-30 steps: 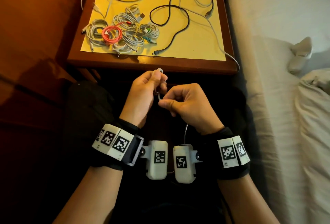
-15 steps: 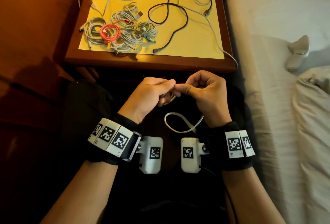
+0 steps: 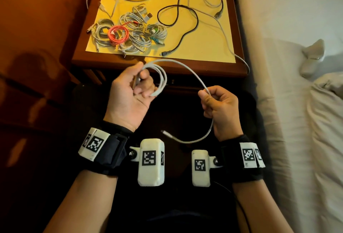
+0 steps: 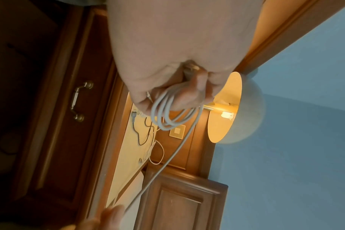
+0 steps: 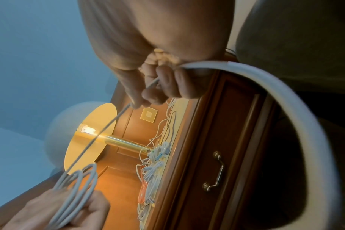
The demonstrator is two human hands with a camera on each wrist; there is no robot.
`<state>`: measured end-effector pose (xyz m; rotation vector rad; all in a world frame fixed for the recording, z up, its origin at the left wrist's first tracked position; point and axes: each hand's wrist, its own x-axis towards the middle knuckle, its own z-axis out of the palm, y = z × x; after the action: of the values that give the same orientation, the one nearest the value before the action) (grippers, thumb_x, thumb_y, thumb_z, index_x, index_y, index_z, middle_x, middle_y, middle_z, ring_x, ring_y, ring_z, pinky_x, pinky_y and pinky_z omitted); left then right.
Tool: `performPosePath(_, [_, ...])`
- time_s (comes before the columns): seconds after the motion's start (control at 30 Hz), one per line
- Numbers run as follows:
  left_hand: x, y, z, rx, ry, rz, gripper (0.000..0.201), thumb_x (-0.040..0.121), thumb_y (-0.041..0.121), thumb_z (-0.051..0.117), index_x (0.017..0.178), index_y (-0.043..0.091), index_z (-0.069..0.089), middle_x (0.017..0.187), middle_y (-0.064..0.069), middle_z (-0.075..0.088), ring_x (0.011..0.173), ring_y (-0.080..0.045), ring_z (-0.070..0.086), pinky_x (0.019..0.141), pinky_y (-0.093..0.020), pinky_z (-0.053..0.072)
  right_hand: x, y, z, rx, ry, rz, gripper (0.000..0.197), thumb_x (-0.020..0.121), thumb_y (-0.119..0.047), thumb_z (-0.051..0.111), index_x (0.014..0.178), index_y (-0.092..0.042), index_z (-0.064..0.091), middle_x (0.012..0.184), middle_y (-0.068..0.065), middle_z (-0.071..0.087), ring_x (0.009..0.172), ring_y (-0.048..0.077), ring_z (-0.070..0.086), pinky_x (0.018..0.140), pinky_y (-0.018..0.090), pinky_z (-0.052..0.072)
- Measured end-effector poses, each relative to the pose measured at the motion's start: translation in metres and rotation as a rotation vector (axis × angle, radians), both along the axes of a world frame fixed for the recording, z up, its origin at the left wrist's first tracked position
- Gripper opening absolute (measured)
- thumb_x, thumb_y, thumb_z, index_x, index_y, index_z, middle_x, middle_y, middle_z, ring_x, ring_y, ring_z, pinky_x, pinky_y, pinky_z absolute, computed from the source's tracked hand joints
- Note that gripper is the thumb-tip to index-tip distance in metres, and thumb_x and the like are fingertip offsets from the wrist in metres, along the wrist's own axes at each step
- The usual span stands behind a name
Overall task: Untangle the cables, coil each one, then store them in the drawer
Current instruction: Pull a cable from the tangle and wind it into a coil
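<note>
gripping the white cable (image 3: 187, 69), left hand (image 3: 130, 95) palm-up clasps its coil, right hand (image 3: 220, 107) pinches the loose run.

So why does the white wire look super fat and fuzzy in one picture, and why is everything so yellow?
In the right wrist view the white cable curves right past the lens, so it looks huge and blurred. The yellow glow comes from the lit lamp, seen in both wrist views. In the head view the nightstand top is bright, while the lap below the left hand and right hand is nearly black.
</note>
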<state>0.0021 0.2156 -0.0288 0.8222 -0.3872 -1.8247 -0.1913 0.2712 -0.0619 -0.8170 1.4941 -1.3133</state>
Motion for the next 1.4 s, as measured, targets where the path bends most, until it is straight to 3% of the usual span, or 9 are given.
performPosePath(0.13, [0.005,-0.002,-0.005,0.016,-0.058,0.099,0.028,0.098,0.022,0.045,0.071,0.015,0.05,0.052,0.006,0.035,0.054,-0.009,0.024,0.059,-0.022,0.025,0.001,-0.002,-0.002,0.042,-0.009,-0.101,0.008,0.091,-0.011,0.063,0.084,-0.009,0.061,0.055,0.002,0.047,0.041,0.007,0.036,0.037,0.018,0.027])
performPosePath(0.37, [-0.003,0.002,-0.002,0.012,-0.162,0.098,0.033,0.101,0.024,0.042,0.07,0.015,0.051,0.051,0.005,0.028,0.053,-0.01,0.027,0.061,-0.023,0.028,0.011,-0.006,-0.001,0.026,-0.017,-0.164,0.007,0.099,-0.017,0.053,0.093,-0.014,0.057,0.056,0.004,0.05,0.039,0.009,0.036,0.037,0.021,0.028])
performPosePath(0.57, [0.0,0.002,-0.003,0.012,-0.116,0.202,0.033,0.102,0.025,0.039,0.074,0.015,0.051,0.054,0.004,0.03,0.054,-0.012,0.033,0.069,-0.025,0.032,0.006,-0.006,-0.007,0.015,0.063,-0.225,0.012,0.092,-0.01,0.062,0.082,-0.015,0.059,0.062,0.003,0.054,0.049,0.008,0.045,0.045,0.019,0.035])
performPosePath(0.67, [-0.007,0.004,-0.003,-0.029,-0.171,0.236,0.033,0.104,0.024,0.037,0.076,0.014,0.051,0.057,0.003,0.037,0.057,-0.012,0.037,0.069,-0.024,0.035,0.006,-0.007,-0.01,0.099,0.261,-0.117,0.016,0.085,-0.014,0.072,0.072,-0.017,0.064,0.058,-0.002,0.057,0.049,0.005,0.048,0.048,0.017,0.038])
performPosePath(0.83, [-0.015,0.003,-0.012,-0.186,-0.569,0.167,0.032,0.106,0.022,0.032,0.084,0.014,0.054,0.052,0.007,0.054,0.057,-0.009,0.05,0.077,-0.026,0.041,0.012,-0.007,-0.003,0.256,0.572,0.23,0.016,0.081,-0.023,0.075,0.066,-0.018,0.072,0.057,-0.001,0.062,0.057,0.008,0.056,0.055,0.024,0.042])
performPosePath(1.0, [-0.018,0.007,-0.024,-0.307,-0.76,0.061,0.025,0.105,0.017,0.034,0.093,0.008,0.053,0.067,-0.001,0.066,0.067,-0.006,0.065,0.074,-0.016,0.047,0.018,-0.01,0.02,0.173,0.552,0.466,0.017,0.083,-0.021,0.072,0.065,-0.02,0.072,0.062,0.005,0.064,0.06,0.007,0.054,0.061,0.026,0.043])
performPosePath(1.13, [-0.017,0.009,-0.029,-0.375,-0.881,-0.123,0.024,0.103,0.024,0.04,0.089,0.016,0.058,0.068,0.0,0.07,0.082,-0.021,0.067,0.091,-0.04,0.048,0.017,-0.011,0.029,0.036,0.376,0.511,0.019,0.087,-0.01,0.066,0.068,-0.008,0.07,0.057,0.001,0.058,0.055,0.01,0.048,0.058,0.024,0.037])
performPosePath(1.23, [-0.017,0.01,-0.031,-0.331,-0.895,-0.198,0.026,0.103,0.025,0.042,0.084,0.019,0.059,0.059,0.001,0.066,0.066,-0.018,0.061,0.078,-0.047,0.046,0.014,-0.014,0.028,-0.054,0.304,0.414,0.022,0.089,-0.003,0.061,0.068,-0.004,0.066,0.046,-0.013,0.049,0.047,0.0,0.043,0.052,0.009,0.03])
performPosePath(1.4, [-0.018,0.009,-0.027,-0.298,-0.757,-0.289,0.03,0.102,0.019,0.043,0.08,0.009,0.06,0.047,0.0,0.054,0.047,-0.014,0.05,0.061,-0.025,0.043,0.016,-0.016,0.026,-0.143,0.241,0.275,0.025,0.092,-0.006,0.058,0.068,-0.003,0.062,0.047,-0.014,0.05,0.045,-0.001,0.044,0.052,0.008,0.031])
